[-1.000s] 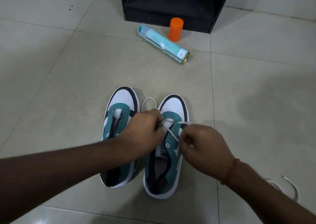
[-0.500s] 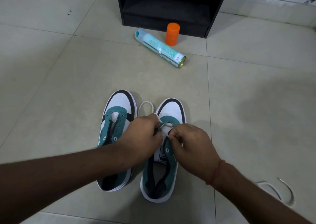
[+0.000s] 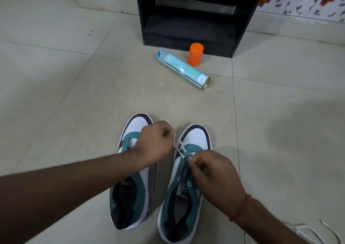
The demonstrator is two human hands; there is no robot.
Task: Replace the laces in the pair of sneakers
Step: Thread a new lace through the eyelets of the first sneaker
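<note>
Head camera shows us two teal-and-white sneakers standing side by side on the tiled floor [image 3: 74,103], toes pointing away from us. The left sneaker [image 3: 130,187] has no lace in its eyelets that we can see. The right sneaker [image 3: 184,197] has a white lace [image 3: 179,149] only in the far eyelets, near the toe. Our left hand [image 3: 155,144] is closed around one end of this lace and holds it up and to the left, over the gap between the shoes. Our right hand [image 3: 211,174] rests on the tongue area and pinches the lace, or the eyelet edge, with curled fingers; which of the two we cannot tell, because the fingers hide it.

We judge the lacing is at an early stage, and several things can go wrong. If the left hand pulls too hard, the other end can slip back out through the eyelet, and the two ends become unequal. The lace can also twist at the crossing, or we can miss one eyelet, since the right hand covers that row.

Another white lace [image 3: 309,232] lies loose at the near right edge, well apart from the shoes. A lying spray can [image 3: 182,69] and an orange cap [image 3: 195,54] are far from us, in front of a black cabinet [image 3: 196,19].
</note>
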